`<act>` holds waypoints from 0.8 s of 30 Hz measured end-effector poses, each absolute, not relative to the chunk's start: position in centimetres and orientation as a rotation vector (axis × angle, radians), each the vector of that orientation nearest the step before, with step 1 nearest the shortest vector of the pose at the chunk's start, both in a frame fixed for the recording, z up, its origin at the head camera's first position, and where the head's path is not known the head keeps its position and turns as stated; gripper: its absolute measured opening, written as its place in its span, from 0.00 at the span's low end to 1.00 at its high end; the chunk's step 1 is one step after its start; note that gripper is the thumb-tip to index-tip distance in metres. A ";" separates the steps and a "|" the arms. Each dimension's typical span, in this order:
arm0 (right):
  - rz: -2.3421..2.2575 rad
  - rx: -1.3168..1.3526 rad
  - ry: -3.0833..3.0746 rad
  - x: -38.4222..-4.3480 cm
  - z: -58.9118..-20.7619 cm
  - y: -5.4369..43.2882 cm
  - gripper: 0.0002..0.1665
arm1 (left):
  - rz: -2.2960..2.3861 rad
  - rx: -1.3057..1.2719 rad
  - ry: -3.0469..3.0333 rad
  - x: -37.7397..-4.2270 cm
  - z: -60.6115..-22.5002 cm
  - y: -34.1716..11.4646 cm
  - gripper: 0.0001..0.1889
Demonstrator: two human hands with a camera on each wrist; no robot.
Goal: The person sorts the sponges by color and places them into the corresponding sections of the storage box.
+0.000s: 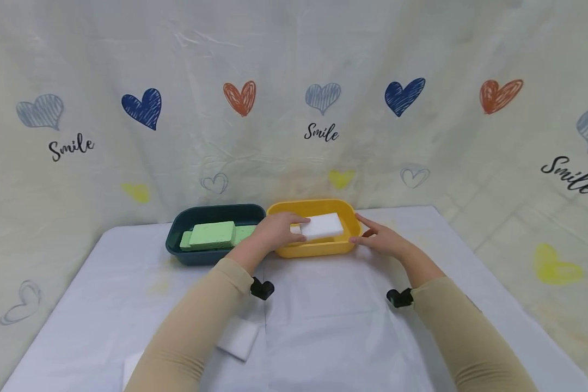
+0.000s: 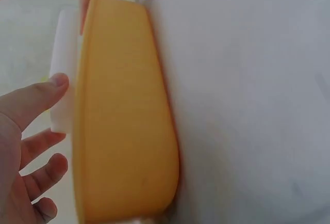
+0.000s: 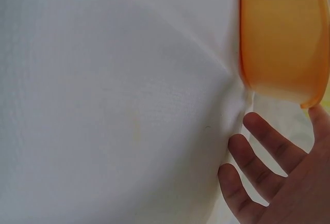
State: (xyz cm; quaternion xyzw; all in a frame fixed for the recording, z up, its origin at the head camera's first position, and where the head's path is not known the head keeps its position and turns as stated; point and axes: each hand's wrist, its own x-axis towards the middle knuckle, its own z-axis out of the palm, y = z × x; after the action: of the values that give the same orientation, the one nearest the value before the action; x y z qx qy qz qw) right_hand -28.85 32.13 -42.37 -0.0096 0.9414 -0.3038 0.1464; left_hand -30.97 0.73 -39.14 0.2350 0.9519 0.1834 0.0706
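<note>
In the head view a white sponge block (image 1: 322, 226) sits at the yellow tray (image 1: 318, 250), tilted over its inside. My left hand (image 1: 276, 231) pinches the block by its left end; the left wrist view has the thumb on the face of the white sponge block (image 2: 63, 100), above the tray's rim. Part of another white piece (image 1: 295, 230) shows beside the fingers inside the tray. At the tray's right end is my right hand (image 1: 383, 239), its fingers spread and a fingertip touching the rim, as the right wrist view shows.
Left of the yellow tray stands a dark green tray (image 1: 176, 256) holding several light green sponge blocks (image 1: 213, 236). A white block (image 1: 239, 338) lies near the left forearm on the white-covered table (image 1: 333, 337), and another white piece (image 1: 131, 366) is partly behind the sleeve.
</note>
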 end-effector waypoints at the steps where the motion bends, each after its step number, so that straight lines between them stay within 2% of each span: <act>1: -0.877 -0.033 2.709 -28.8 -42.3 32.2 0.57 | 0.562 0.702 2.855 -31.2 -39.3 1.3 0.29; 11: -0.853 -0.072 2.731 -28.9 -42.3 32.2 0.60 | 0.399 0.769 2.871 -32.5 -39.9 5.9 0.27; 24: -0.849 -0.073 2.731 -28.7 -42.2 32.4 0.60 | 0.343 0.718 2.864 -32.8 -40.5 6.6 0.26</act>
State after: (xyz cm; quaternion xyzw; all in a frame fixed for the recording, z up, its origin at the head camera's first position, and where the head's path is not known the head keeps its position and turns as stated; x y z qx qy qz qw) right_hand -28.67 32.36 -42.20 -0.0252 0.9452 -0.2939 0.1401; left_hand -32.84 6.59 -40.49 0.2406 0.9601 0.1151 0.0845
